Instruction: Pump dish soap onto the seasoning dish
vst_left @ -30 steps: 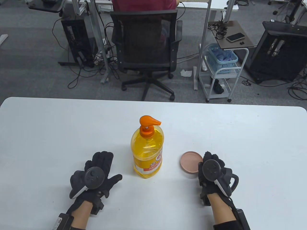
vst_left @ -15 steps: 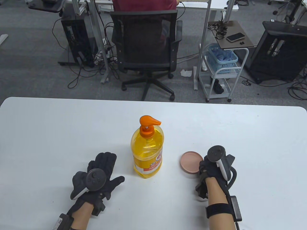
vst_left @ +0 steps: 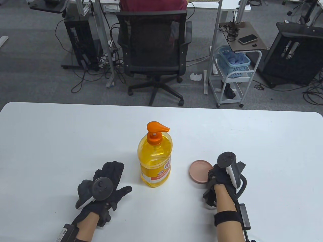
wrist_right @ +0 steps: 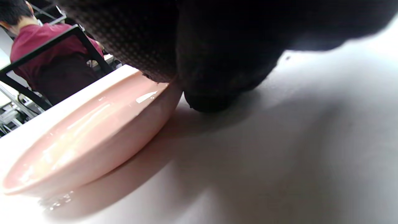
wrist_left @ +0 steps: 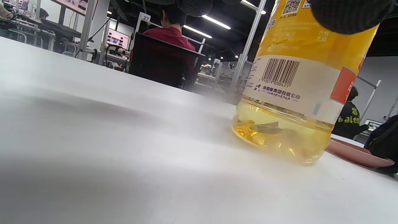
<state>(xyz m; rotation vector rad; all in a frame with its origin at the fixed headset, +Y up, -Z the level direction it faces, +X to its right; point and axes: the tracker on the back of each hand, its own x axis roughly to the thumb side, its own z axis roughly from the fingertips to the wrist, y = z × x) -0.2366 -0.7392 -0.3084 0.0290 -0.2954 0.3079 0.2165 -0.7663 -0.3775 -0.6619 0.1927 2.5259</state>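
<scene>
Table view, around the soap bottle: it stands upright mid-table with its orange pump pointing right, over bare table.
Seasoning dish: pink, on the table right of the bottle and apart from it, not under the spout.
Right hand: at the dish's right edge, fingers curled onto the rim.
Left hand: flat on the table left of the bottle, fingers spread, holding nothing.
Left wrist view: bottle base sits flat; the dish edge shows just beyond it.
Right wrist view: glove fingers pinch the dish rim; the dish looks slightly tipped.
Step in hand: likely gripping the dish to move it.
Next move: needs the dish brought under the spout, then a hand pressing the pump.
</scene>
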